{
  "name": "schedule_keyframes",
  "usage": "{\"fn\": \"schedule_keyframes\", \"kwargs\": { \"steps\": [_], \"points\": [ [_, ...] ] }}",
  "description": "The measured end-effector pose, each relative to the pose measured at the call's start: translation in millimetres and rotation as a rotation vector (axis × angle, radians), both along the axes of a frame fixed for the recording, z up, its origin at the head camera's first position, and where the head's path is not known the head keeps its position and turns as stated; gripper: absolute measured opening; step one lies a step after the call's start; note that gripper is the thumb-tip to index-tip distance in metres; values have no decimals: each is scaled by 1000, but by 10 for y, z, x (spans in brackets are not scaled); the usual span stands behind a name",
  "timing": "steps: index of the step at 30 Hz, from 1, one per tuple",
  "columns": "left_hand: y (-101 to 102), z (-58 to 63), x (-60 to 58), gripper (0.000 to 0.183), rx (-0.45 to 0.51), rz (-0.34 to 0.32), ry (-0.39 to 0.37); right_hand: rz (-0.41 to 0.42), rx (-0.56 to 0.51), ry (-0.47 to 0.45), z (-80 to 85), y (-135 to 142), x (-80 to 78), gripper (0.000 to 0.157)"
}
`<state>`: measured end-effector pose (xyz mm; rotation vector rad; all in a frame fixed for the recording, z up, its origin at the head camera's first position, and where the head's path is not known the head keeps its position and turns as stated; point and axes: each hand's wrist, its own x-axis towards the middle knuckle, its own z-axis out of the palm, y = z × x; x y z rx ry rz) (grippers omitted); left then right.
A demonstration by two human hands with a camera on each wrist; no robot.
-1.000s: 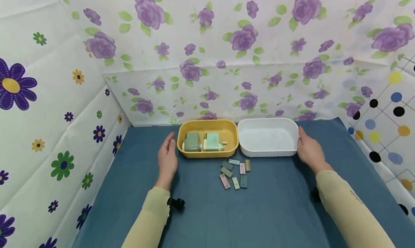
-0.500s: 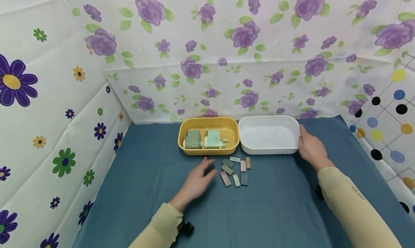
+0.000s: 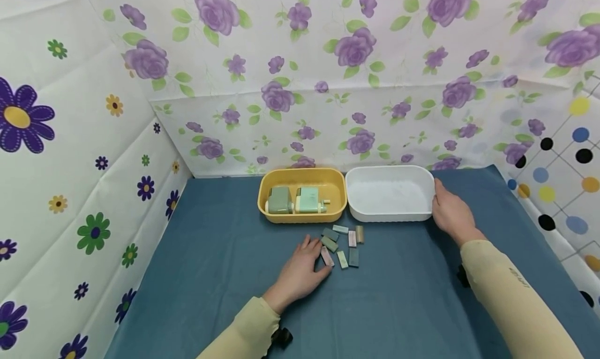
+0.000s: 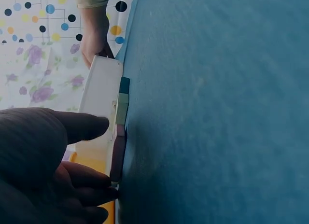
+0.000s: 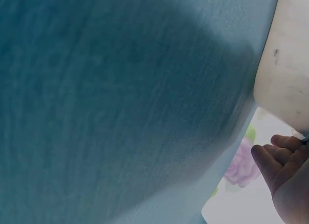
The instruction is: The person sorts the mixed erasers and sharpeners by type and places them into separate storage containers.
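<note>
My left hand (image 3: 300, 270) is at the left side of a loose group of small rectangular blocks, which look like erasers. Its thumb and fingers are spread either side of a pink block (image 3: 327, 256), fingertips right at its edge; the left wrist view shows a gap between thumb and fingers beside this block (image 4: 119, 154). An olive block (image 3: 329, 244) and a pale green block (image 3: 342, 259) lie close by. With fingers fairly straight, my right hand (image 3: 452, 213) rests against the right end of the white tray (image 3: 389, 217), its fingertips partly hidden behind the wall.
Left of the white tray, touching it, stands a yellow tray (image 3: 304, 218) holding two boxy green things (image 3: 307, 200) with side knobs, like pencil sharpeners. More blocks, including a dark one (image 3: 353, 257), lie in front. Floral sheets (image 3: 281, 130) enclose the blue cloth (image 3: 197, 255).
My left hand has left the yellow tray's left side and moved right and toward me, down to the blocks. The right hand stays at the white tray. The view has shifted slightly.
</note>
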<state>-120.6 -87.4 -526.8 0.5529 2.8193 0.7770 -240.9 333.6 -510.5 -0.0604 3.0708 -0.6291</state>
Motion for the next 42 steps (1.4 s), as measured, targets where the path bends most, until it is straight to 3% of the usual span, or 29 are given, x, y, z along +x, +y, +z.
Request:
{"fn": "schedule_keyframes", "kwargs": {
  "steps": [11, 19, 34, 42],
  "points": [
    [98, 12, -34, 72, -147, 17, 90, 35, 19, 16, -12, 37, -38, 59],
    [146, 32, -52, 65, -193, 42, 145, 36, 17, 11, -46, 50, -18, 59],
    [73, 29, -31, 53, -50, 108, 151, 36, 24, 24, -65, 16, -20, 59],
    [34, 84, -64, 53, 90, 72, 237, 31, 29, 35, -20, -2, -47, 59]
  ]
}}
